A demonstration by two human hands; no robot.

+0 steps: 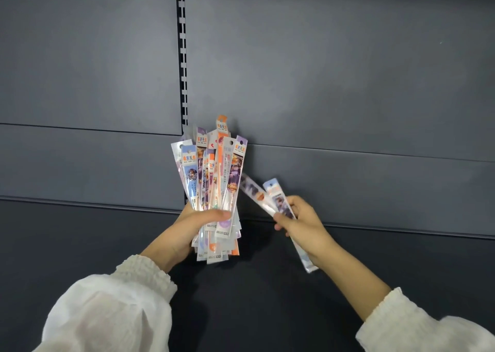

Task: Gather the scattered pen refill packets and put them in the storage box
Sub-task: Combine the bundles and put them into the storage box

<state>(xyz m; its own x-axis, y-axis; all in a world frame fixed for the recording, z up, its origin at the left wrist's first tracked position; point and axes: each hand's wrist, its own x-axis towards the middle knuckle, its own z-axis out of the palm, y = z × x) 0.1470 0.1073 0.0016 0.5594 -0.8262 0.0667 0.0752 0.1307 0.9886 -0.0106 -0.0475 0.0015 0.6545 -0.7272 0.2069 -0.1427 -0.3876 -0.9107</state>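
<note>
My left hand [187, 231] is shut around a thick, upright, fanned bundle of pen refill packets [214, 174], long narrow sleeves printed in purple, blue, orange and white. To its right, my right hand [302, 223] grips two more pen refill packets [270, 193], tilted up and to the left, their lower ends sticking out below the wrist. The two handfuls are apart, about a hand's width between them. No storage box is in view.
Behind the hands stands a dark grey metal shelving unit: a back panel [348, 70] with a slotted black upright [182, 56], and a dark shelf surface [80, 231] below with a raised lip along its back.
</note>
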